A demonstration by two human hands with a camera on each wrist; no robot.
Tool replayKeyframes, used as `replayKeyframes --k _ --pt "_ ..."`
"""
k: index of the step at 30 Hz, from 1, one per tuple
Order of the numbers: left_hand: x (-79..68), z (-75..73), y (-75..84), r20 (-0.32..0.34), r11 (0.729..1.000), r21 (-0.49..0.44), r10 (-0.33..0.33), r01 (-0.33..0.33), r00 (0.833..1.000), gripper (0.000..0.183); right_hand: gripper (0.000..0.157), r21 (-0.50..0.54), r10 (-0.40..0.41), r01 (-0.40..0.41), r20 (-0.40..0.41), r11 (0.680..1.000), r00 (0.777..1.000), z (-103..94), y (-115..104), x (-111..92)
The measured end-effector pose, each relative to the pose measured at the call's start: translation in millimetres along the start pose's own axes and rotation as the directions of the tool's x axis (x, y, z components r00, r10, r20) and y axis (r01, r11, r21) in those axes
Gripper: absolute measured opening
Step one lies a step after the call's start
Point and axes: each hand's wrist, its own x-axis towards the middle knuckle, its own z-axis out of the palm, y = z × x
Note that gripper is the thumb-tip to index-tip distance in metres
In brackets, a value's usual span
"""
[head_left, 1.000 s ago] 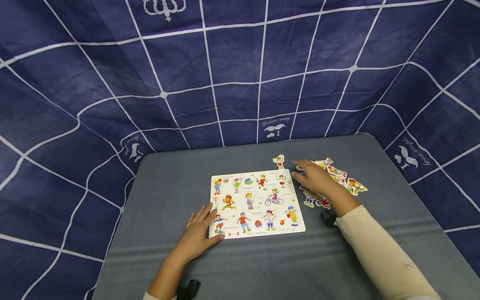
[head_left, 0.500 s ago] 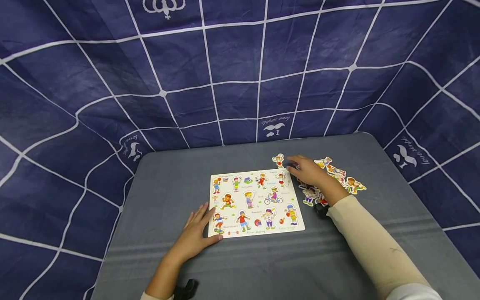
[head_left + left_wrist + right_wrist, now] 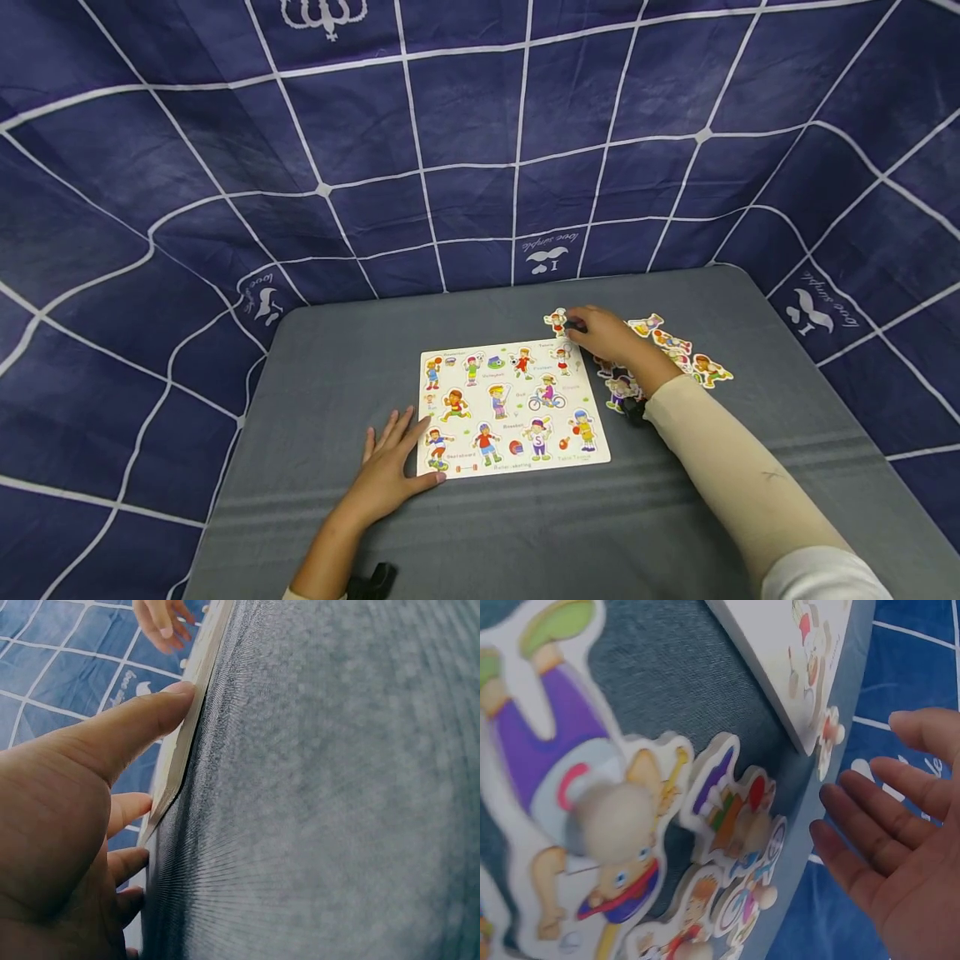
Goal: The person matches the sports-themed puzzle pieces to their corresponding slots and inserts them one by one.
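Filling the lower half of the head view, a grey table [image 3: 322, 392] runs back to a navy cloth [image 3: 367, 125] that hangs behind it and down both sides. White lines divide the cloth into squares; they run straight across the middle and waver at the left, where the fabric folds. A crown print [image 3: 324, 15] sits at the top edge, left of centre, and moustache prints [image 3: 547, 257] with lettering show low on the cloth at left, centre and right. Faint creases cross the table below the board [image 3: 517, 408], which lies flat just below the centre of the frame, covered with sports figures. At its lower left corner rests the left hand [image 3: 390, 471], fingers spread and nearly straight, thumb on the board's edge, grasping nothing. Right of the board lies a heap of pieces [image 3: 672, 342], partly hidden by the right hand [image 3: 609, 335]. That hand reaches beside a lone piece [image 3: 556, 322] just above the board's upper right corner; the right wrist view shows its fingers extended, slightly bent and holding nothing, though whether one touches the piece cannot be told. A pale sleeve [image 3: 727, 467] crosses the table at lower right.
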Motion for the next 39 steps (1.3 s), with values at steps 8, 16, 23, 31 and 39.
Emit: replayKeyframes --k 8,16,23,31,39 --pt "-0.2 2.0 -2.4 -0.045 1.0 0.03 0.007 -0.006 0.999 0.097 0.044 -0.041 -0.035 0.035 0.009 0.999 0.999 4.9 -5.4 17.7" --pt "0.4 1.3 -3.3 -0.044 0.996 0.083 -0.015 0.019 0.999 0.099 0.04 -0.07 -0.028 0.03 0.023 0.997 0.999 10.7 -13.7 28.5" --pt "0.1 1.5 -4.0 -0.052 0.996 0.086 -0.017 0.022 0.998 0.099 0.031 -0.073 -0.015 0.013 -0.024 0.997 1.0 13.6 -11.8 34.2" --pt "-2.6 1.5 -5.7 -0.063 0.998 0.059 -0.022 0.026 0.998 0.098 0.021 -0.066 -0.027 0.023 -0.063 0.998 0.998 15.3 -10.9 37.7" --pt "-1.7 0.0 -4.9 -0.038 0.997 0.072 -0.034 0.037 0.999 0.099 0.015 -0.096 0.013 -0.021 -0.077 0.995 0.997 16.2 -9.0 38.2"
